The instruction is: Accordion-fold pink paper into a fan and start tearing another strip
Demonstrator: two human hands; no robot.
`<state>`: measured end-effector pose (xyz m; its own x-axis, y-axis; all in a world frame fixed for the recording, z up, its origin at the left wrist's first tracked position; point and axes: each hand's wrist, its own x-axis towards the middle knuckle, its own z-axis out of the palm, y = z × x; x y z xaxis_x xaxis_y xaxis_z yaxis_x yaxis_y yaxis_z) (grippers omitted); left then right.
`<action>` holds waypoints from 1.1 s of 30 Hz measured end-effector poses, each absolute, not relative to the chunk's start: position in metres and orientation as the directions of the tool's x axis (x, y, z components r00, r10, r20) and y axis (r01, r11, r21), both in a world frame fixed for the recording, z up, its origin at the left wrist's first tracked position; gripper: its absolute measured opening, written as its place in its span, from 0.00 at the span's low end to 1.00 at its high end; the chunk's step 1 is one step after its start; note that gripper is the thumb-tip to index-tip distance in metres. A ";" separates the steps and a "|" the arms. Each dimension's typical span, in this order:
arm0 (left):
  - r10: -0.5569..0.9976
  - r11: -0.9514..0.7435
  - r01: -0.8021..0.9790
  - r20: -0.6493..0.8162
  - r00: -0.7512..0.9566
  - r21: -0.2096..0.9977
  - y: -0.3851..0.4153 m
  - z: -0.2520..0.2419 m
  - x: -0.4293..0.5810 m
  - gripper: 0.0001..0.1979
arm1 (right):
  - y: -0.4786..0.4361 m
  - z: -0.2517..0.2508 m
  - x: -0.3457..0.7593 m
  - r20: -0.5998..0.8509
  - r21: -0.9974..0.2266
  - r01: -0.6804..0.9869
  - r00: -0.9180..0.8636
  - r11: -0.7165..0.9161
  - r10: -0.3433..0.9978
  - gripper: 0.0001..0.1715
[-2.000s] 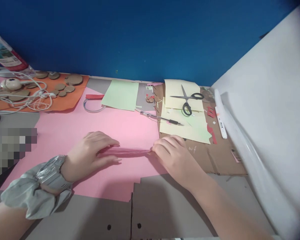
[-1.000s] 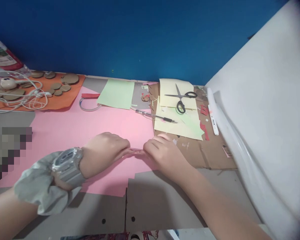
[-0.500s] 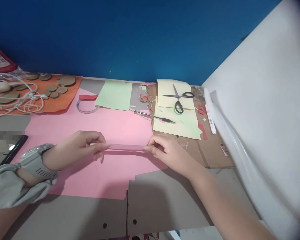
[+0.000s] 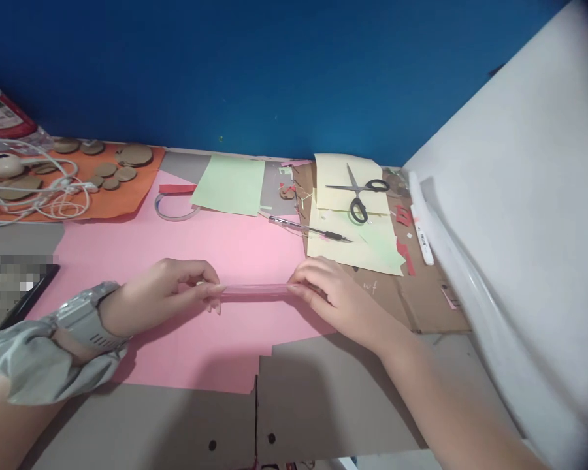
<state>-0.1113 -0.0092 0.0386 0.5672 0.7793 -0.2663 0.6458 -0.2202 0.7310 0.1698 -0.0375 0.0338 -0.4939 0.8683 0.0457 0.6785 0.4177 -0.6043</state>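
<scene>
A thin see-through strip, seemingly clear tape (image 4: pixel 255 290), is stretched level between my two hands, just over the large pink paper (image 4: pixel 235 248). Its left end is pinched between the thumb and fingers of my left hand (image 4: pixel 169 294), which has a grey watch (image 4: pixel 85 316) and a grey-green scrunchie (image 4: pixel 44 359) at the wrist. My right hand (image 4: pixel 326 290) is closed on the strip's other end, near the pink paper's right edge. Behind the hands lie a pen (image 4: pixel 311 228) and a pale green paper (image 4: pixel 230 186).
Black-handled scissors (image 4: pixel 357 189) lie spread on cream paper (image 4: pixel 323 245). A white marker (image 4: pixel 422 235) rests near the white wall. At left are white earphones (image 4: pixel 53 192), cardboard discs (image 4: pixel 134 155) on orange paper (image 4: pixel 127 205), and a bottle (image 4: pixel 4 111). A clear ring (image 4: pixel 176 217) sits at the back.
Both hands still hold the strip between them. The whole scene has shifted slightly right in view, and my left hand sits a little closer to my right hand.
</scene>
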 end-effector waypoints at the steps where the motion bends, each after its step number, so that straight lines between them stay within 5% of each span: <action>1: 0.785 -0.263 0.651 -0.234 0.573 0.712 -0.011 0.039 -0.109 0.15 | -0.038 0.033 0.169 0.062 -0.591 0.670 -0.516 0.448 0.854 0.11; 6: 0.761 -0.526 0.638 -0.023 0.648 0.562 -0.018 0.030 -0.104 0.12 | -0.039 0.022 0.169 0.218 -0.498 0.617 -0.591 0.609 0.777 0.10; 11: 0.639 -0.756 0.539 0.240 0.731 0.371 -0.020 0.013 -0.102 0.13 | -0.042 0.014 0.167 0.325 -0.277 0.646 -0.634 0.712 0.702 0.13; 16: 0.645 -0.762 0.546 0.340 0.684 0.347 -0.024 0.011 -0.097 0.14 | -0.045 0.011 0.161 0.421 -0.132 0.664 -0.634 0.736 0.648 0.09; 20: 0.822 -0.486 0.616 0.085 0.563 0.619 -0.026 0.028 -0.097 0.18 | -0.047 0.014 0.160 0.508 -0.059 0.638 -0.643 0.768 0.574 0.08; 23: 0.786 -0.215 0.546 -0.188 0.588 0.810 -0.022 0.044 -0.100 0.20 | -0.050 0.019 0.162 0.568 -0.013 0.624 -0.639 0.781 0.520 0.10; 29: 0.485 0.099 0.449 -0.437 0.758 0.888 -0.024 0.051 -0.095 0.16 | -0.056 0.019 0.158 0.721 0.097 0.612 -0.587 0.785 0.369 0.08; 33: 0.424 0.221 0.440 -0.492 0.760 0.870 -0.030 0.040 -0.090 0.15 | -0.054 0.016 0.159 0.769 0.149 0.654 -0.548 0.742 0.329 0.11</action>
<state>-0.0900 -0.0302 0.0405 0.7599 0.4242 -0.4925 0.4403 0.2215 0.8701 0.1588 -0.0544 0.0160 -0.5482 0.3287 0.7690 0.6535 0.7422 0.1487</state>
